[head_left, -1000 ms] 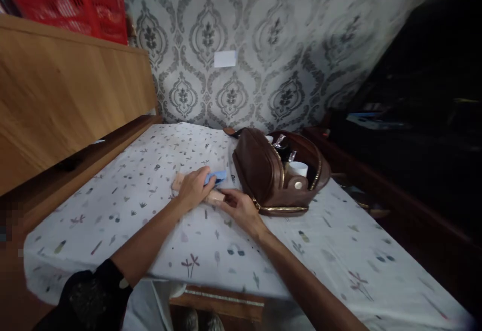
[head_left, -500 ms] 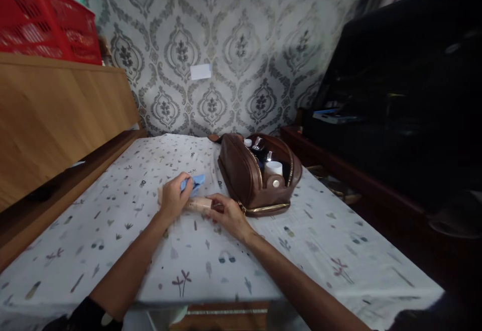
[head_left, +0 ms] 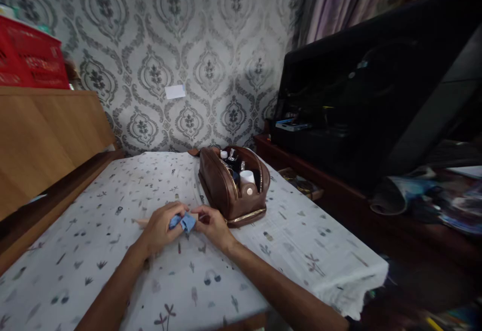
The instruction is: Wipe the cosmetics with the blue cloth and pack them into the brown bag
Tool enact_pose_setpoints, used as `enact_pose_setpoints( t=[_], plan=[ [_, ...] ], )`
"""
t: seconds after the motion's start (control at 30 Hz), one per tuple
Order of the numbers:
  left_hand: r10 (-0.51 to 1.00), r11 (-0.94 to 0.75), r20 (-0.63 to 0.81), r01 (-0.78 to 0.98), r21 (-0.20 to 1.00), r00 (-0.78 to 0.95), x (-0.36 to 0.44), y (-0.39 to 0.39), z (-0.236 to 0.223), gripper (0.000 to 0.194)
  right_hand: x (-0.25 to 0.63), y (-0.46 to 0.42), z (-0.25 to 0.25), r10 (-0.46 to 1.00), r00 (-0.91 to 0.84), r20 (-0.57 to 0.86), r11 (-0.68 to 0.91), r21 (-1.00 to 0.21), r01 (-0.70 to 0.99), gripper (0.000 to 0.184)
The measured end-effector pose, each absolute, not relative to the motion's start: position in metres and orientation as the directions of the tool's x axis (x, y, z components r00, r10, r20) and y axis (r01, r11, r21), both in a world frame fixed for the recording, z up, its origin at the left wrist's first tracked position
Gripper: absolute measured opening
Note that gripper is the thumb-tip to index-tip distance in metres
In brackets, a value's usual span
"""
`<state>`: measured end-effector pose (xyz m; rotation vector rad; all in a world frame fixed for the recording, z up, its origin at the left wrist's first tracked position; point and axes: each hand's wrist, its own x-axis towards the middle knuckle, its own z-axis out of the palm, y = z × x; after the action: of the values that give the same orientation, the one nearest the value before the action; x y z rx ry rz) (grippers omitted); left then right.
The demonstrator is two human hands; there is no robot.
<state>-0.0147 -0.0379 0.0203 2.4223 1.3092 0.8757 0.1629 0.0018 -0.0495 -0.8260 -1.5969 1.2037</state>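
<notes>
Blue cloth (head_left: 185, 222) sits clenched in the curled left hand (head_left: 161, 226); the right hand (head_left: 216, 229), fingers bent, seemingly pinches a beige tube (head_left: 194, 216).

L hand (head_left: 161, 225) grips blue cloth (head_left: 185, 222) against beige tube (head_left: 142, 222); R hand (head_left: 214, 228) fingers at tube's R end. Unzipped brown bag (head_left: 216, 183) just beyond R hand on patterned tablecloth (head_left: 124, 198), bottles (head_left: 232, 156) inside, 1 w/ white cap (head_left: 246, 176).
</notes>
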Motion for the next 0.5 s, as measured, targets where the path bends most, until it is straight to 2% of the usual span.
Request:
enact_pose_setpoints(
  t=[0.27,0.5],
  plan=[
    [0.879,-0.453,0.118,0.733,0.507,0.462,-0.020,-0.040,0.035,0.010,0.161,0.004,-0.053,0.936,-0.300,0.186,0.209,-0.977,0.047,0.032],
    [0.926,-0.291,-0.021,0.749,0.595,0.376,-0.047,-0.041,0.040,0.019,0.162,0.002,-0.050,0.937,-0.307,0.170,0.189,-0.981,0.034,0.030]
  ],
)
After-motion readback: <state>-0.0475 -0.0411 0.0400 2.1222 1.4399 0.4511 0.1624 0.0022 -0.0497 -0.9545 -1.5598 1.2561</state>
